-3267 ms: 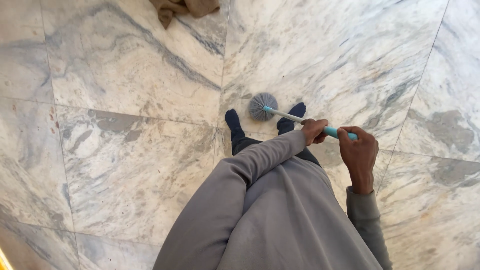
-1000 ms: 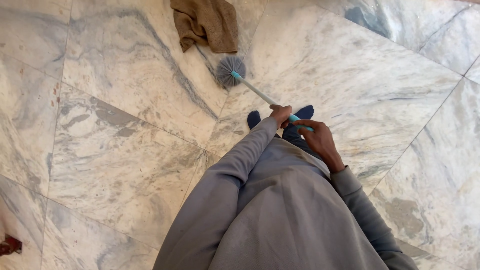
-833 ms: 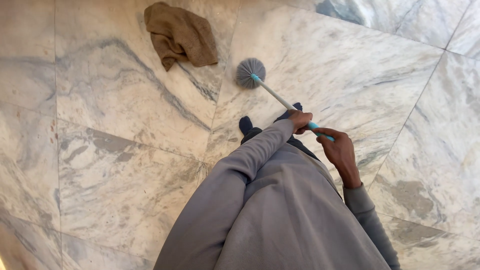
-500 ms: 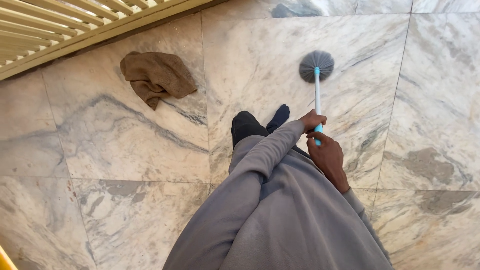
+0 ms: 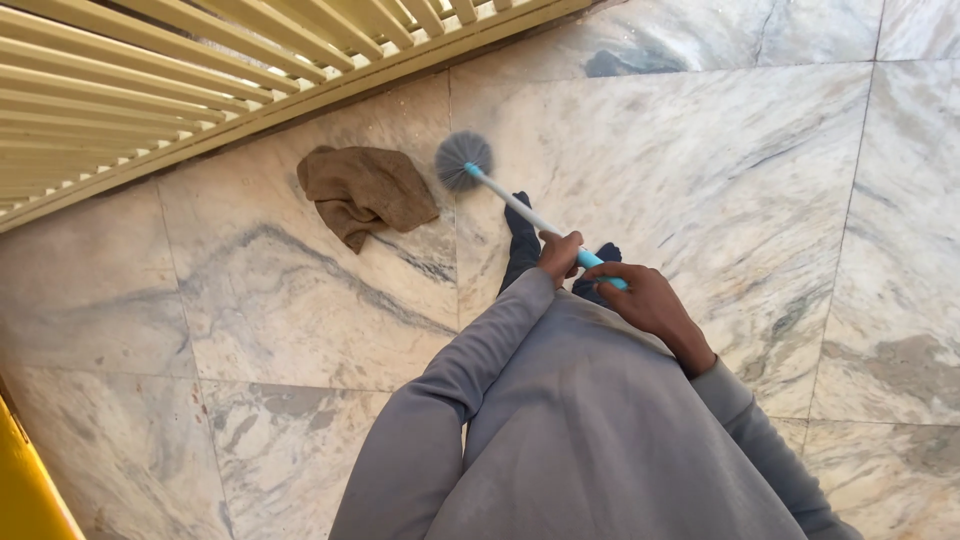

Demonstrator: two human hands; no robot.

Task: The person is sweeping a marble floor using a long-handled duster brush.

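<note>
Brush [image 5: 520, 208] w/ round grey bristle head and white shaft ending in a teal grip lies slanted across the marble floor [image 5: 700, 170], head at upper left, grip end at lower right in the person's hands. Bristle head sits on the floor just beside the brown cloth [image 5: 368, 192], right of it, v. near but whether touching can't tell. Slatted cream grille [image 5: 150, 80] runs diagonally along the top left; its lower edge is near the head and cloth, so little room that way. To the right and lower left, open marble slabs w/ grey veining. A yellow edge [image 5: 25, 480] shows at the bottom left corner. Left hand [image 5: 560, 255] is wrapped round the shaft where white meets teal, fingers curled shut on it, knuckles up. Right hand [image 5: 645, 300] sits just behind, lower right, fingers closed over the teal end; the tip of the grip shows under the fingertips. Hands near each other, small gap w/ teal showing between. Both forearms in grey sleeves [image 5: 480, 340] reach fwd from the body, left arm crossing in front of the torso, right elbow bent out to the right. Dark-socked feet [image 5: 520, 225] stand under the shaft, just below the hands.
</note>
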